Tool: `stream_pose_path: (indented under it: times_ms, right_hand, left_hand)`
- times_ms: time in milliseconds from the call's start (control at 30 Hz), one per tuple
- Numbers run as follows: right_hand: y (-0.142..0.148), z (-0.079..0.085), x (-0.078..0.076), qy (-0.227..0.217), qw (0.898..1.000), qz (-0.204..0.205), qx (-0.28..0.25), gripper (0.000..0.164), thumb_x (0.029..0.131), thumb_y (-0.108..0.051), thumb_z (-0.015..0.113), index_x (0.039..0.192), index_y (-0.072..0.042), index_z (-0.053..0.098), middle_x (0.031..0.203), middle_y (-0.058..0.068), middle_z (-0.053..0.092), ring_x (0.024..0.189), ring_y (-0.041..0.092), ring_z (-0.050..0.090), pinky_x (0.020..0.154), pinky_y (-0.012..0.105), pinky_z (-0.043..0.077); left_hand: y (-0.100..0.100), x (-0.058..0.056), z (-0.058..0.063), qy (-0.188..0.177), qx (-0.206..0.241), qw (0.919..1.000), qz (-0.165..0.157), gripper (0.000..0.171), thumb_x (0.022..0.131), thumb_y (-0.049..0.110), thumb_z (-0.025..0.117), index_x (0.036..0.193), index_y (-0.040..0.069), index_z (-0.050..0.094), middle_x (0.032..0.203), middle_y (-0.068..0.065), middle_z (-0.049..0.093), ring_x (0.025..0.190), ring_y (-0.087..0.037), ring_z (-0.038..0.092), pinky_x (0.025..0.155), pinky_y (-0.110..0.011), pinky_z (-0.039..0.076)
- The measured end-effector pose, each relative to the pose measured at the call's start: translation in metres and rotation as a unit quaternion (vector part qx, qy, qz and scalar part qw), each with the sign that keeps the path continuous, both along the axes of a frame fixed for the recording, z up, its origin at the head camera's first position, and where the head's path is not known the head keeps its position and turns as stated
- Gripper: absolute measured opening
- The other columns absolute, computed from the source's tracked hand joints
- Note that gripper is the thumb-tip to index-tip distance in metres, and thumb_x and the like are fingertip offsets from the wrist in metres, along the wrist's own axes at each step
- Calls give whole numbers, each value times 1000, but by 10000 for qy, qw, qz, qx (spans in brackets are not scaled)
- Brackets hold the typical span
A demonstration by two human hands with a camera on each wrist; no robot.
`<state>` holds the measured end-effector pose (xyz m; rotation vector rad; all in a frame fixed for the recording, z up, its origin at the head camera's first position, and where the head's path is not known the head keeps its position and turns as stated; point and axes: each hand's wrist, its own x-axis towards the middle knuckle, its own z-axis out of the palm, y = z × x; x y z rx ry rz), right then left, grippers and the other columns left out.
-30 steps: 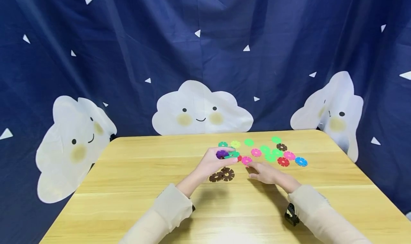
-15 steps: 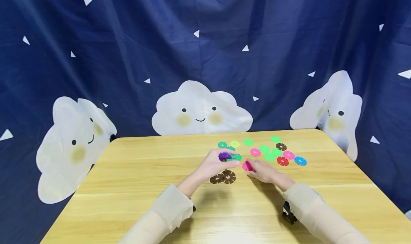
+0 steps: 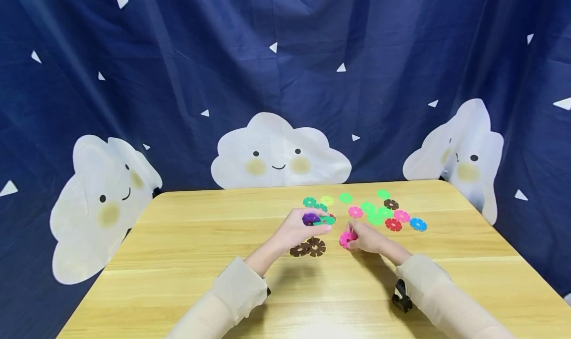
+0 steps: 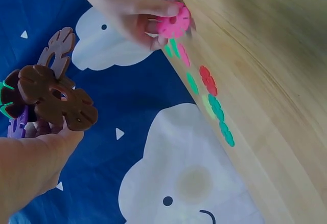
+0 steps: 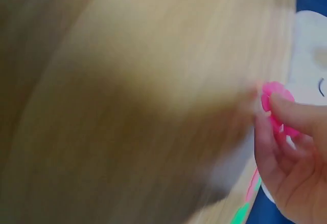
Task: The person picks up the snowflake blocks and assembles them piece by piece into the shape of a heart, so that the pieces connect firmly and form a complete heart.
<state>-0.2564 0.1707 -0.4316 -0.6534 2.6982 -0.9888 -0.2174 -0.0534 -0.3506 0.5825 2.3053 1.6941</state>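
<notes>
My left hand (image 3: 298,229) grips a joined cluster of slotted plastic discs, the notched snowflake kind. Brown discs (image 4: 56,96) stick out on the near side, with a purple disc (image 3: 311,219) and a green disc (image 3: 327,220) at the fingers. In the left wrist view the thumb presses against the brown part, and the other fingers are mostly hidden behind it. To the right, my right hand (image 3: 368,237) pinches a pink slotted disc (image 3: 346,239) between thumb and fingers. That pink disc is held up over the table, a short way from the cluster.
Loose discs lie toward the back of the wooden table (image 3: 187,240): green (image 3: 376,218), pink (image 3: 355,211), red (image 3: 393,224), blue (image 3: 418,224), brown (image 3: 391,204) and yellow (image 3: 327,200). A dark blue curtain (image 3: 178,81) with white clouds hangs behind the table.
My right hand, earlier reaching flat over a pink disc on the table, has taken hold of it and drawn it nearer and up. The left hand keeps its cluster almost in place.
</notes>
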Motion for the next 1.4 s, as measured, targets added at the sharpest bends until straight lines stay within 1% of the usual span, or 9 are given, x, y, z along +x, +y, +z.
stream_pose_path:
  times_ms: [133,367,533,633,833,967,1100,1233,1400]
  right_hand:
    - [2,9,1,-385,9901,32,-1353,19,83,9,56,97,8,44,71,15,59,55,17,57,51,34,52]
    - [-7,40,17,208,9568,64,-2899,34,90,6,48,122,13,41,79,18,61,64,11,60,62,33,54]
    - [-16,57,34,554,9255,629,-3694,35,92,4,46,124,-8,48,79,4,61,64,8,59,62,23,52]
    - [-21,63,42,1049,9167,709,-3790,37,90,6,48,121,-14,51,76,-1,62,62,8,58,60,22,51]
    - [-31,64,50,1834,9244,226,-3336,32,87,10,51,118,8,50,65,11,61,57,8,58,57,20,50]
    - [-36,64,53,1968,9189,45,-3417,32,86,11,51,118,10,50,65,15,61,56,12,59,58,20,50]
    - [-42,63,56,1978,9071,-160,-3713,33,86,12,51,119,13,49,65,9,63,56,8,59,58,19,51]
    - [-50,62,56,2011,8946,-327,-3977,34,85,14,51,119,16,48,65,4,63,56,2,59,55,19,50]
    - [-54,62,58,2195,8853,-308,-4089,35,83,16,51,118,18,48,62,12,61,57,1,58,54,17,49]
  left_hand:
    - [-1,0,1,5,61,10000,78,36,79,22,70,110,4,64,102,-9,64,82,-11,58,73,-24,50]
    - [-2,0,0,31,111,9997,231,37,80,21,70,111,2,63,104,-11,64,83,-12,59,72,-25,50]
    - [-1,0,-1,192,33,9993,322,34,80,23,70,109,5,65,103,-9,65,84,-12,59,73,-24,50]
    - [-1,0,-2,230,78,9993,299,36,80,23,70,110,4,64,106,-10,64,86,-13,60,74,-24,50]
    - [1,0,-1,240,104,9992,290,36,80,23,70,111,5,64,108,-10,64,89,-15,60,76,-23,50]
    - [3,-1,0,229,75,9993,301,37,80,19,69,112,2,63,110,-14,63,92,-18,60,76,-25,50]
    - [5,-2,3,245,56,9990,374,38,79,15,70,112,-1,62,108,-15,62,88,-17,59,74,-25,51]
    - [7,-3,6,18,332,9984,460,37,77,15,72,110,0,63,105,-10,62,81,-11,56,71,-24,50]
    - [8,-1,10,-169,582,9972,448,34,76,14,73,107,2,65,100,-7,63,80,-11,57,71,-24,50]
